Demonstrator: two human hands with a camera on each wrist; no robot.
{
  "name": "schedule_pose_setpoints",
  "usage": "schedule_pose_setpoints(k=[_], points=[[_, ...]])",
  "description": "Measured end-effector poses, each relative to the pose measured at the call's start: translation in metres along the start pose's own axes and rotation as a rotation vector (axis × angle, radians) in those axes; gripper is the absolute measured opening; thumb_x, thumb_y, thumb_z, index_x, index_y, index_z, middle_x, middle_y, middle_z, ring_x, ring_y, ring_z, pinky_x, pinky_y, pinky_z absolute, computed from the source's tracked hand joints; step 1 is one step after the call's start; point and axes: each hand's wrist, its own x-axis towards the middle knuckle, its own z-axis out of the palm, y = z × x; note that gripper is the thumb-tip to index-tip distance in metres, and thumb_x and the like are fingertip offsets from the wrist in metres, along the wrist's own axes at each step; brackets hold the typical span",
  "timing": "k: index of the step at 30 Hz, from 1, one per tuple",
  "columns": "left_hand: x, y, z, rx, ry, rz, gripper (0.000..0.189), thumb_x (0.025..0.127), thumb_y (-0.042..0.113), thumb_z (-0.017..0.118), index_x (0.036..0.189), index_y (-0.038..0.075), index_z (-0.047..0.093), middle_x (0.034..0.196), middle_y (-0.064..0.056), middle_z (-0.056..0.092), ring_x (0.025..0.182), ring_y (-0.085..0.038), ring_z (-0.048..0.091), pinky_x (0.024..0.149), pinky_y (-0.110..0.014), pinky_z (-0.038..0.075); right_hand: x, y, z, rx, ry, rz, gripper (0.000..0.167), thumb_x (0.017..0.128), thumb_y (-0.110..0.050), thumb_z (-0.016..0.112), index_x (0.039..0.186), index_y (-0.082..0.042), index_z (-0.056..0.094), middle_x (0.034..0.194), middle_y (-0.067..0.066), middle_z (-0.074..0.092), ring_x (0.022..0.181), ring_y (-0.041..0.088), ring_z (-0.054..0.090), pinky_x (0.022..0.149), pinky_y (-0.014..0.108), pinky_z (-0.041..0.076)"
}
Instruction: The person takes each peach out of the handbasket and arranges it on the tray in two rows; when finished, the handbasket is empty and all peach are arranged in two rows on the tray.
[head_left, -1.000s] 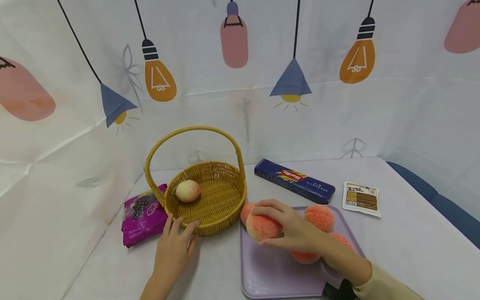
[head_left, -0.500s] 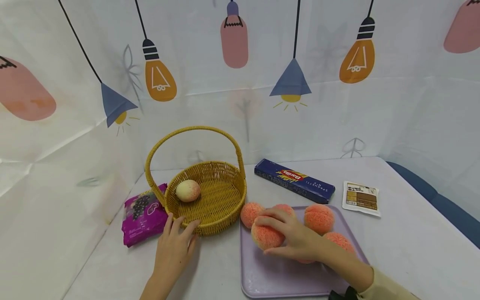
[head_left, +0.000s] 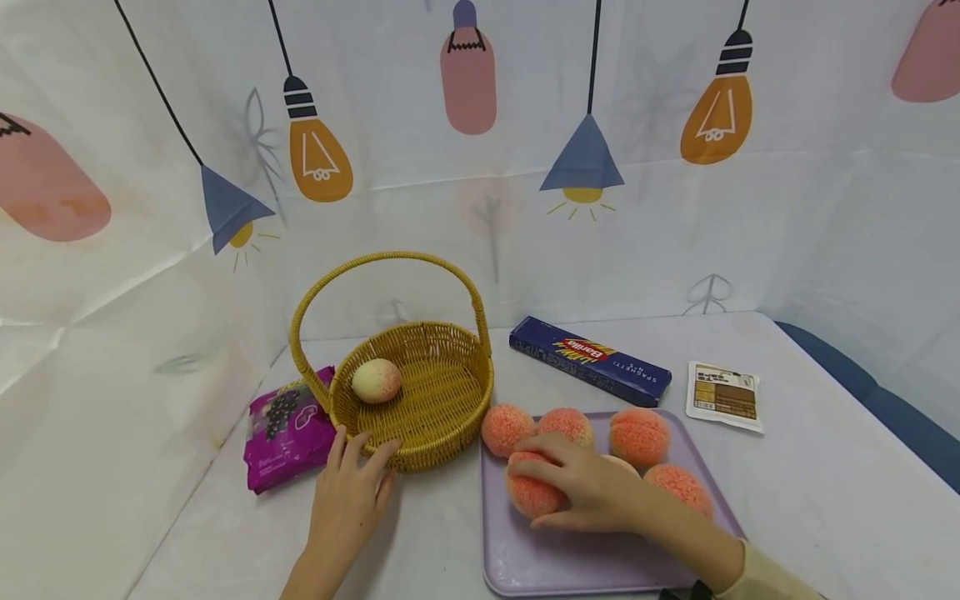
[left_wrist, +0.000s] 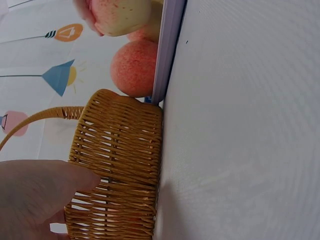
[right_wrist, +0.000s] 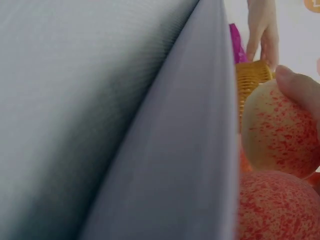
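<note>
My right hand (head_left: 596,492) holds a peach (head_left: 534,485) low over the near-left part of the lilac tray (head_left: 547,567). In the right wrist view, a finger (right_wrist: 300,90) presses the pale, red-flecked skin of the same peach (right_wrist: 280,127). Several other peaches (head_left: 637,437) lie on the tray, one partly behind my hand. My left hand (head_left: 347,508) rests on the near rim of a woven basket (head_left: 442,392), fingers spread and relaxed. From the left wrist, its thumb (left_wrist: 75,177) shows along the basket's outer wall (left_wrist: 117,150). One pale peach (head_left: 377,382) sits inside the basket, at the left.
A purple grape-printed packet (head_left: 288,437) lies left of the basket. Behind the tray is a blue spaghetti box (head_left: 588,362), with a small white-and-brown sachet (head_left: 723,396) to its right. The tray's left edge stands close to the basket. A printed cloth (head_left: 480,217) hangs behind the table.
My right hand has moved slightly down and toward me with the peach, uncovering more of the peaches behind it. The left hand and basket stay where they were.
</note>
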Motion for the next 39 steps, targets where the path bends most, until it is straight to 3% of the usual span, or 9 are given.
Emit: schedule_pose_setpoints(k=[6, 10, 15, 27, 32, 39], points=[[0.0, 0.0, 0.0, 0.003, 0.013, 0.005, 0.037, 0.073, 0.016, 0.076, 0.107, 0.023, 0.064, 0.115, -0.018, 0.053, 0.124, -0.047, 0.032, 0.071, -0.064, 0.044, 0.0, -0.001, -0.001, -0.036, -0.043, -0.035, 0.057, 0.076, -0.048, 0.069, 0.125, -0.026, 0.049, 0.127, -0.004, 0.045, 0.116, 0.01, 0.042, 0.085, 0.027, 0.047], [0.0, 0.0, 0.0, 0.005, 0.01, 0.007, 0.037, 0.073, 0.017, 0.076, 0.108, 0.023, 0.064, 0.115, -0.017, 0.053, 0.124, -0.047, 0.032, 0.071, -0.063, 0.045, -0.001, -0.002, -0.001, -0.073, -0.118, 0.008, 0.057, 0.075, -0.047, 0.07, 0.124, -0.027, 0.05, 0.128, -0.003, 0.045, 0.117, 0.014, 0.043, 0.074, 0.025, 0.05], [0.001, 0.0, -0.001, 0.011, -0.007, 0.001, 0.036, 0.074, 0.017, 0.075, 0.108, 0.023, 0.064, 0.115, -0.017, 0.053, 0.124, -0.047, 0.031, 0.072, -0.063, 0.045, -0.004, -0.002, -0.002, -0.096, -0.178, 0.057, 0.057, 0.074, -0.046, 0.071, 0.123, -0.027, 0.051, 0.128, -0.003, 0.045, 0.122, 0.018, 0.043, 0.071, 0.024, 0.05], [0.001, 0.0, -0.001, 0.011, -0.029, -0.012, 0.036, 0.076, 0.017, 0.074, 0.11, 0.023, 0.064, 0.117, -0.018, 0.052, 0.125, -0.046, 0.03, 0.073, -0.063, 0.044, -0.01, -0.001, -0.003, -0.101, -0.158, 0.046, 0.058, 0.071, -0.05, 0.071, 0.121, -0.029, 0.05, 0.123, -0.006, 0.045, 0.108, 0.007, 0.046, 0.07, 0.021, 0.048], [0.001, 0.0, 0.0, 0.017, -0.014, -0.003, 0.036, 0.075, 0.017, 0.074, 0.109, 0.023, 0.064, 0.116, -0.018, 0.053, 0.125, -0.047, 0.031, 0.071, -0.063, 0.045, -0.014, -0.001, -0.003, -0.115, -0.148, 0.049, 0.057, 0.072, -0.052, 0.069, 0.12, -0.03, 0.049, 0.124, -0.003, 0.048, 0.11, 0.009, 0.048, 0.068, 0.023, 0.049], [0.001, 0.0, -0.001, 0.012, -0.02, 0.001, 0.036, 0.076, 0.017, 0.074, 0.11, 0.023, 0.064, 0.117, -0.018, 0.053, 0.124, -0.047, 0.031, 0.071, -0.063, 0.045, -0.015, -0.001, -0.003, -0.129, -0.124, 0.056, 0.056, 0.073, -0.056, 0.067, 0.119, -0.029, 0.051, 0.124, -0.004, 0.051, 0.114, 0.014, 0.048, 0.079, 0.032, 0.05]])
